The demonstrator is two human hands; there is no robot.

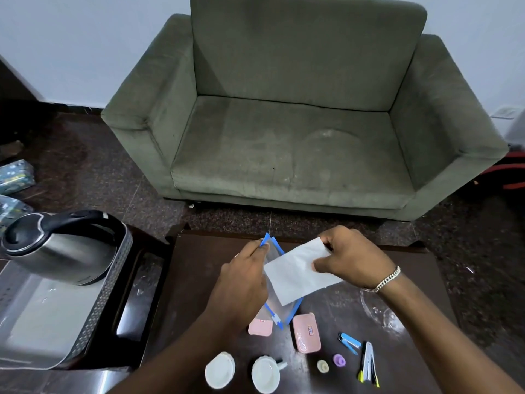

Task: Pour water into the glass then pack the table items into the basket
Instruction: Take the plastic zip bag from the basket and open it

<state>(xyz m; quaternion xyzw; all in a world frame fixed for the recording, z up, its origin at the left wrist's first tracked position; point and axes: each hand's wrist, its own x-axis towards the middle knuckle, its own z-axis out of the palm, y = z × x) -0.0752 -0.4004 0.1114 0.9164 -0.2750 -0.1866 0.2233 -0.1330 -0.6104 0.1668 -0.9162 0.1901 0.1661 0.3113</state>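
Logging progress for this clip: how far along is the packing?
Done: kettle sits in the basket. In hand: left hand holds a blue-edged clear pouch open; right hand holds a white sheet at it. Left on the table: pink boxes, cups, pens. Pouring: no glass seen.

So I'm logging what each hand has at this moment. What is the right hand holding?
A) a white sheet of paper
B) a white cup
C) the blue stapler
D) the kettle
A: the right hand pinches a white sheet at the mouth of the clear blue-edged pouch that the left hand holds open; the kettle sits in the basket.
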